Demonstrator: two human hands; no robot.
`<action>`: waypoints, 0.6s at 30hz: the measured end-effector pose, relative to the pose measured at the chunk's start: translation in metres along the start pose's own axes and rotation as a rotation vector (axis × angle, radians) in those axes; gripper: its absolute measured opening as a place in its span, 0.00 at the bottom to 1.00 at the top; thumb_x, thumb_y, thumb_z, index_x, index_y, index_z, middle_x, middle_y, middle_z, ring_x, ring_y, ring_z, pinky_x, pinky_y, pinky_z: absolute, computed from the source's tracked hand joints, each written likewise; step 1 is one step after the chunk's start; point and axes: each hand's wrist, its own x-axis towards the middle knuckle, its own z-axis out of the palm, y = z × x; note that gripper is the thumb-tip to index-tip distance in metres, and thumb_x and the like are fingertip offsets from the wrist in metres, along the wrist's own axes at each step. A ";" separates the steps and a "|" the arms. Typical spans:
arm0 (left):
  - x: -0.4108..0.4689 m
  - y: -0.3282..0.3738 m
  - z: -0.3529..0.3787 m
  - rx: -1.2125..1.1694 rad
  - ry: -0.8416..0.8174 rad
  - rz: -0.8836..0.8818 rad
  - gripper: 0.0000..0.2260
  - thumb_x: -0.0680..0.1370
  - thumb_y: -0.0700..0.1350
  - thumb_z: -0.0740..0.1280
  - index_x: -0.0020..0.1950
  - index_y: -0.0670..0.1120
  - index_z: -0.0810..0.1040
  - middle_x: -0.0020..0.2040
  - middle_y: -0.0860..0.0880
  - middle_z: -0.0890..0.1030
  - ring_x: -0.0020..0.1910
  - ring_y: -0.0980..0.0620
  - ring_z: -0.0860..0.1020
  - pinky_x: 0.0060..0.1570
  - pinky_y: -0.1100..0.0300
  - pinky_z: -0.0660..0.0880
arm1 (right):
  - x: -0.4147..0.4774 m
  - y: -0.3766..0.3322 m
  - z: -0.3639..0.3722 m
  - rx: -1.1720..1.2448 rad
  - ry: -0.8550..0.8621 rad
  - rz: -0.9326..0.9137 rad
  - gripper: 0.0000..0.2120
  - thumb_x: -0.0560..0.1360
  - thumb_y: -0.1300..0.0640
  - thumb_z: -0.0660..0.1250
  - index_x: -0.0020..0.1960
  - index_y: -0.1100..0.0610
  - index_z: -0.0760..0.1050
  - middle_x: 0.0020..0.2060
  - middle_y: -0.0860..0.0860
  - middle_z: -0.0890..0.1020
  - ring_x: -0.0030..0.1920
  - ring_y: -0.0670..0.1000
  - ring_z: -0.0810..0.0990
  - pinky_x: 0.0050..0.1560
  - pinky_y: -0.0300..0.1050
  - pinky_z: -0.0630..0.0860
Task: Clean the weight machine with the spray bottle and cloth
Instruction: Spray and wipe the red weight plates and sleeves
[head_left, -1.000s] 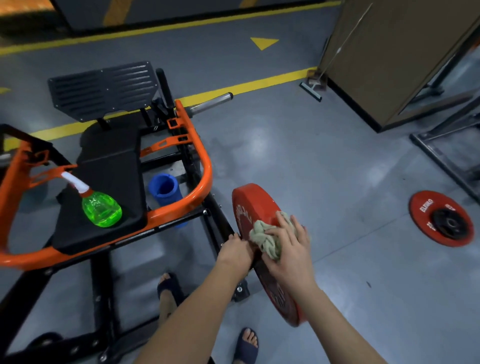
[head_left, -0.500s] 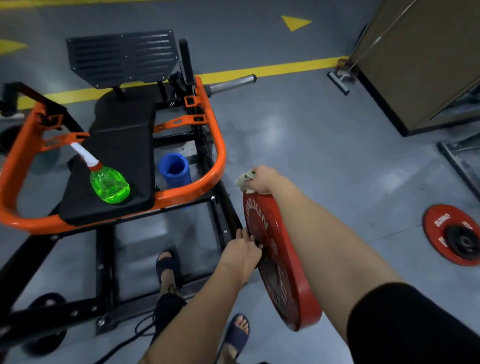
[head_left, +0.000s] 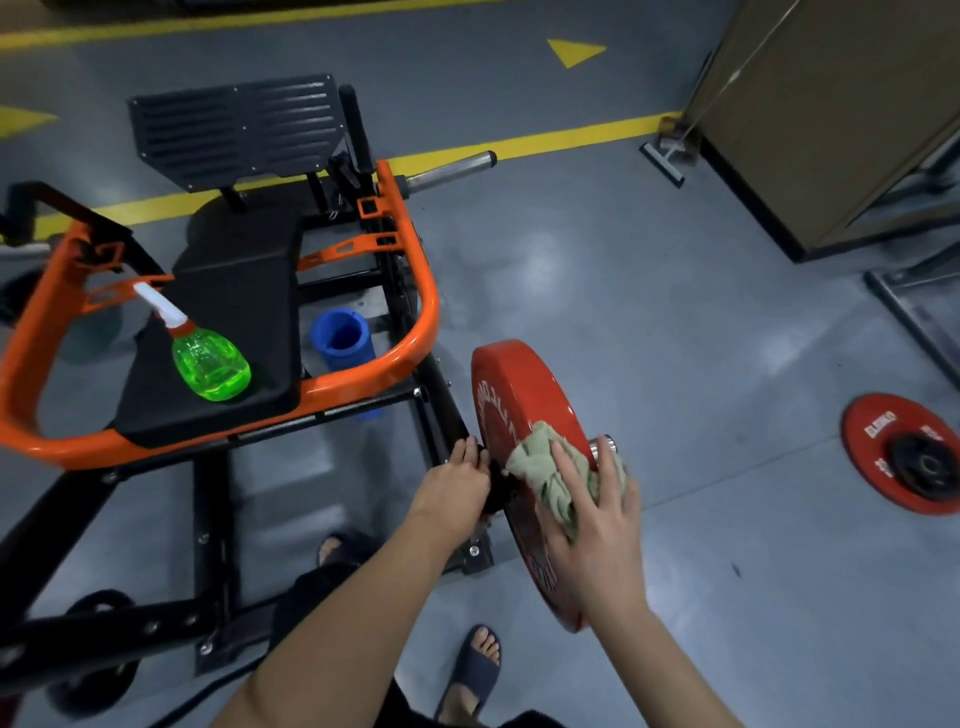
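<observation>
**Cloth on the plate, bottle parked on the seat**

Wiping is in hand at the red plate (head_left: 519, 384), which stands on edge on a loading peg at the right side of the machine (head_left: 413, 239). The right hand (head_left: 597, 525) lies flat over the cloth (head_left: 540, 462) with its fingers spread and straight. It presses the bunched cloth onto the plate's rim and outer face rather than gripping it, and an open palm like this likely covers more surface on each pass.

The left hand (head_left: 457, 483) has its fingers curled round the black bar (head_left: 444, 400) just behind the plate. This probably braces the body and keeps the plate from turning under the rub. Whether those fingers also touch the plate's hub is hard to tell from this angle.

The bottle (head_left: 210, 364) stands on the seat (head_left: 234, 291) near its near edge, well apart from both hands. There it leaves both hands free and stays within reach for the next spray. A second plate (head_left: 867, 447) lies flat on the floor toward the right edge of the view, well apart from the machine. The orange frame, seat and footplate appear to be left for later.
</observation>
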 end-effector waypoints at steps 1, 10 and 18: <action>-0.002 -0.001 0.002 -0.003 0.013 0.008 0.35 0.81 0.39 0.65 0.82 0.37 0.49 0.83 0.37 0.47 0.82 0.41 0.49 0.72 0.47 0.69 | -0.005 0.002 0.001 -0.002 -0.006 0.008 0.34 0.74 0.51 0.75 0.77 0.44 0.68 0.77 0.61 0.64 0.69 0.65 0.66 0.68 0.64 0.70; 0.003 -0.004 0.008 -0.016 0.004 0.005 0.35 0.82 0.41 0.64 0.83 0.39 0.48 0.83 0.38 0.46 0.82 0.42 0.49 0.70 0.48 0.70 | 0.066 -0.001 0.016 -0.119 -0.070 -0.083 0.33 0.73 0.47 0.74 0.76 0.43 0.69 0.70 0.68 0.72 0.48 0.69 0.79 0.55 0.58 0.78; 0.005 0.009 0.003 0.064 -0.053 -0.033 0.31 0.84 0.39 0.60 0.82 0.36 0.45 0.82 0.34 0.45 0.82 0.37 0.49 0.72 0.47 0.68 | 0.183 -0.053 0.037 -0.078 -0.384 0.084 0.22 0.78 0.38 0.66 0.66 0.48 0.78 0.72 0.49 0.73 0.68 0.60 0.70 0.65 0.54 0.70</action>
